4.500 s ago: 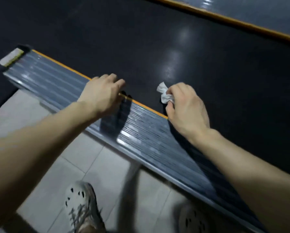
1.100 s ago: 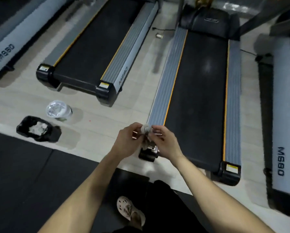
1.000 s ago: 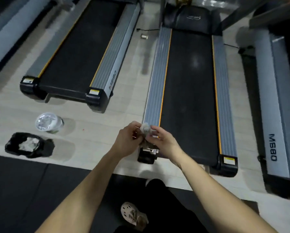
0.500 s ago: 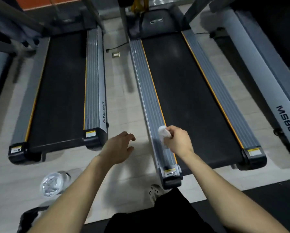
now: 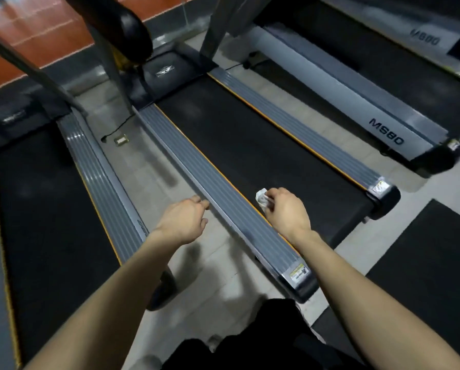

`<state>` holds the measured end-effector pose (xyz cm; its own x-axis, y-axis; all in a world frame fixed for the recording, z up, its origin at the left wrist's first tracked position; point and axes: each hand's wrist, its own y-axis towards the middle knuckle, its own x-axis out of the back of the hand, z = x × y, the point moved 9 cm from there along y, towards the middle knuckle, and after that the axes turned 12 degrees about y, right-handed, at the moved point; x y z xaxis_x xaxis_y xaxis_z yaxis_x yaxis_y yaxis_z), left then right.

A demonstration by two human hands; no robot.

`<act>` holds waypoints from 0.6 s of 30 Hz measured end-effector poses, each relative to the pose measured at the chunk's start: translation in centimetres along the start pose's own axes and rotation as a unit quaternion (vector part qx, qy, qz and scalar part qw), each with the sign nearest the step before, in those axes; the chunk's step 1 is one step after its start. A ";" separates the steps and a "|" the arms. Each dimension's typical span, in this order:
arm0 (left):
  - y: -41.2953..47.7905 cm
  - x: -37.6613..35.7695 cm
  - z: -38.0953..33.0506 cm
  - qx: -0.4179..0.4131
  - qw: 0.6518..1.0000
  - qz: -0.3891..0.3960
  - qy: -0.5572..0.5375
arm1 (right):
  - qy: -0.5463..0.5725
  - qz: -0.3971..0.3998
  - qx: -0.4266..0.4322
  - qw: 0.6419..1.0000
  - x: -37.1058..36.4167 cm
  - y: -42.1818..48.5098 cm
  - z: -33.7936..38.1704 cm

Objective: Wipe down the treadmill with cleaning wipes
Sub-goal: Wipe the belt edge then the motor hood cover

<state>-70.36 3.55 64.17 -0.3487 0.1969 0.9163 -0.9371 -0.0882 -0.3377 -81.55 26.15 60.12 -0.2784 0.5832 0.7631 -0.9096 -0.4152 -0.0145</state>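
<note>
- Right grip [image 5: 287, 212]: fingers clenched round a crumpled white wipe [image 5: 262, 200], probably bunched up to give a firm rubbing face.
- Wipe: pokes out toward 11 o'clock, over the orange inner edge of the near side rail [image 5: 210, 182]; contact cannot be told.
- Left grip [image 5: 183, 220]: loose and holding nothing, at the rail's 9 o'clock, likely for balance.
- Treadmill [image 5: 303, 134]: belt [image 5: 263, 145] at the wipe's 1 o'clock.
</note>
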 end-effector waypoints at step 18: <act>18.5 -2.0 5.0 -0.202 0.967 -0.011 0.156 | -0.142 -0.068 -0.089 0.984 -6.8 7.7 0.0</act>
<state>-86.95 -3.41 57.11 -0.2578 0.4849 0.8357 -0.8516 0.2945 -0.4336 -86.63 18.96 54.80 -0.0763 0.3966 0.9148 -0.9792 -0.2027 0.0061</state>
